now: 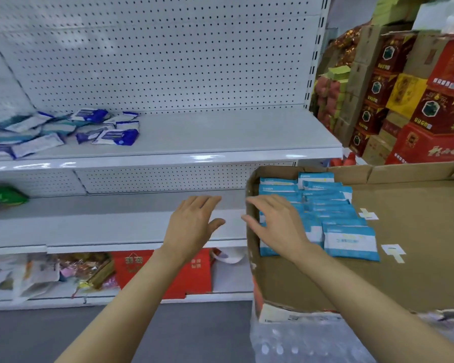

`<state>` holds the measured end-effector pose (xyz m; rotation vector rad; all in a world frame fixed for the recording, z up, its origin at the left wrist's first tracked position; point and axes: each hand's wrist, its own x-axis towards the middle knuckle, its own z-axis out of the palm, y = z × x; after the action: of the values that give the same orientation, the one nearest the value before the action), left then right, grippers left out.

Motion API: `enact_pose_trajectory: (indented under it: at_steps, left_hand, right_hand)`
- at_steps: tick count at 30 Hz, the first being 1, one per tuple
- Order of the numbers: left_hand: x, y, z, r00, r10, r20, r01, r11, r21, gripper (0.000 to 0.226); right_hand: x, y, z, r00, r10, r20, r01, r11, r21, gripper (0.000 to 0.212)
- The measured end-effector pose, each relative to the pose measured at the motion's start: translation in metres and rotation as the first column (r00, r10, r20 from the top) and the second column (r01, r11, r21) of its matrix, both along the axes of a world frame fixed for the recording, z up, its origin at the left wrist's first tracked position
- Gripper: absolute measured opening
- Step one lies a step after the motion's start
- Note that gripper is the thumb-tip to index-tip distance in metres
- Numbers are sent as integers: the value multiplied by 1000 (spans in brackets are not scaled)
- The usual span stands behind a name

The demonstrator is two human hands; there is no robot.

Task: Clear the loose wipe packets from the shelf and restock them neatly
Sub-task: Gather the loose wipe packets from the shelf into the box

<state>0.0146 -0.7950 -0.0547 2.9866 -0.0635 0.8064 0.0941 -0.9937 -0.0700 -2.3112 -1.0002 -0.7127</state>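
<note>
A heap of loose blue-and-white wipe packets (63, 131) lies on the left part of the upper white shelf (220, 132). Rows of light-blue wipe packets (333, 218) stand packed in the left end of a shallow cardboard box (417, 218) at the right. My left hand (194, 226) hovers with straight fingers over the middle shelf (89, 226), holding nothing. My right hand (275, 221) reaches over the box's left wall with spread fingers, above the packed packets; whether it touches them is unclear.
A green packet (5, 196) lies at the far left of the middle shelf. Red bags and mixed goods (95, 271) fill the bottom shelf. Stacked red and yellow gift boxes (404, 100) stand at the right. Bubble wrap (299, 344) sits under the cardboard box.
</note>
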Motion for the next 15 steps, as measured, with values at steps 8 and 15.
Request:
enact_pose_trajectory:
  at_steps: [8,15]
  left_hand:
    - [-101,136,20,987,159,-17,-159,987,-2,47]
    - [-167,247,15,946,320,-45,-323,940,-110,41]
  right_hand:
    - [-67,152,17,990,134,-45,-132,991,36,45]
    - [-111,273,25,969,230,-94,-232,973,-15,33]
